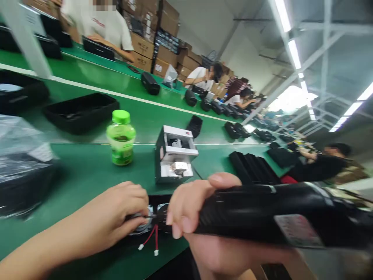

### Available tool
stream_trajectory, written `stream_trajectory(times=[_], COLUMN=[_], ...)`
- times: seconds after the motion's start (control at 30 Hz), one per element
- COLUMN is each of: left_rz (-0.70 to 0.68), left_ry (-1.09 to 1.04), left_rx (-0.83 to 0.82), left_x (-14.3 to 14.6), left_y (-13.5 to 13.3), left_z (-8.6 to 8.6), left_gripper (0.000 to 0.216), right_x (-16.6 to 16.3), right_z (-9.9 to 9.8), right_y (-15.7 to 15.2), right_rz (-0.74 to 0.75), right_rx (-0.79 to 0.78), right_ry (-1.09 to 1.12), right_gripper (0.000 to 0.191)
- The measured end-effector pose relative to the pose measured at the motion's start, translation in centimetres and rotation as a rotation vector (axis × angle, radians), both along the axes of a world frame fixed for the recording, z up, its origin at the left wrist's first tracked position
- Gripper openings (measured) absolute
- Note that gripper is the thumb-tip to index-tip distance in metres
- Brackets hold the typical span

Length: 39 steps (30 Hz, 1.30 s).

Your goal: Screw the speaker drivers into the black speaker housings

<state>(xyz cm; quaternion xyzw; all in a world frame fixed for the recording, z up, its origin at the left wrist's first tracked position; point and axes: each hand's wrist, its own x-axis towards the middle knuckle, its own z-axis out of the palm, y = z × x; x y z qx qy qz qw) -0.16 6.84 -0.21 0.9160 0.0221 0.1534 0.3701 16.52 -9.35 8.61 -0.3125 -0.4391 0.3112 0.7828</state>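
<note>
My right hand (189,210) is wrapped around a thick black electric screwdriver (247,212), which lies nearly level and points left. Its thin bit reaches toward my left hand (125,210), whose fingers are curled with thumb and fingertips close together; what they pinch is hidden. Under both hands sits a dark housing with round speaker drivers (142,227), partly covered by my fingers. Two red wires (156,235) with small white plugs hang from it toward me. Just beyond stands a black-and-white screw feeder box (175,155).
A green-capped bottle (121,138) stands left of the feeder. Bagged black parts (23,175) lie at far left. A black open casing (83,111) rests on the green conveyor belt (128,93). Black trays (252,167) are at right. Several co-workers sit along the line.
</note>
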Motion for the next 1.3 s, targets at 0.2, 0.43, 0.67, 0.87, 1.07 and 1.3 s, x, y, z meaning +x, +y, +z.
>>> stream_trajectory(times=[0.2, 0.43, 0.67, 0.87, 1.07, 1.3], left_rz=[0.058, -0.058, -0.061, -0.039, -0.032, -0.035], left_ry=[0.119, 0.442, 0.406, 0.384, 0.385, 0.438], left_rx=[-0.236, -0.292, -0.318, -0.377, -0.39, -0.337], left_x=[-1.8, -3.6, -2.9, -3.1, -3.1, -2.9], left_y=[2.5, 4.7, 4.4, 4.3, 4.2, 4.2], left_z=[0.6, 0.1, 0.2, 0.3, 0.7, 0.8], left_gripper=[0.11, 0.159, 0.128, 0.118, 0.115, 0.12], right_x=[-0.1, 0.4, 2.6, 3.4, 3.1, 4.2], right_z=[-0.1, -5.7, -7.2, -5.4, -6.2, -6.8], right_y=[0.4, 1.8, 1.3, 1.3, 0.9, 0.5], right_rz=[0.001, 0.354, 0.372, 0.419, 0.361, 0.407], right_rx=[-0.041, 0.059, -0.175, -0.282, -0.28, -0.298], right_ry=[-0.26, -0.458, -0.522, -0.614, -0.514, -0.498], right_gripper=[0.025, 0.024, 0.017, 0.017, 0.024, 0.032])
